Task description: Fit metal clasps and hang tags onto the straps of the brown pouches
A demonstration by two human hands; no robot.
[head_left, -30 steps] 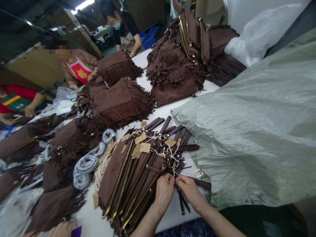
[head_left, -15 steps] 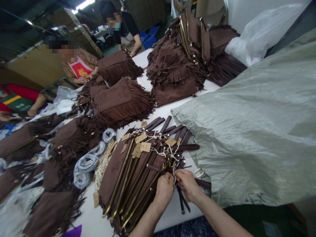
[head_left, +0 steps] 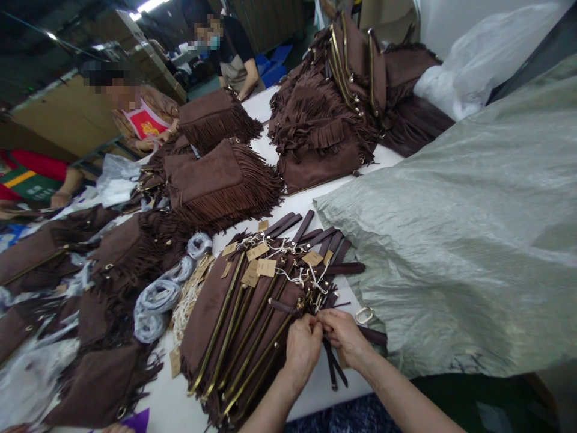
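My left hand (head_left: 303,347) and my right hand (head_left: 341,334) meet at the right end of a fanned stack of brown suede bags (head_left: 246,313) with gold zippers. Both are closed in a pinch, fingertips touching, on a thin white tag string (head_left: 318,300); its lower part is hidden by the fingers. Kraft paper tags (head_left: 267,267) on white strings lie over the bags' upper ends. Dark straps (head_left: 345,269) stick out on the right. Just beyond my right hand is an oval gold ring (head_left: 364,315).
Fringed brown bags (head_left: 210,174) are heaped across the white table (head_left: 300,201). Bundled white strings with tags (head_left: 192,300) and coiled grey-white strips (head_left: 155,304) lie left of the stack. A large greenish plastic sheet (head_left: 455,240) covers the right side. Several people stand beyond the table.
My hands have drawn together; the fingertips now touch, and the string between them is mostly covered. Another hand's fingers appear at the bottom left edge by the purple piece.
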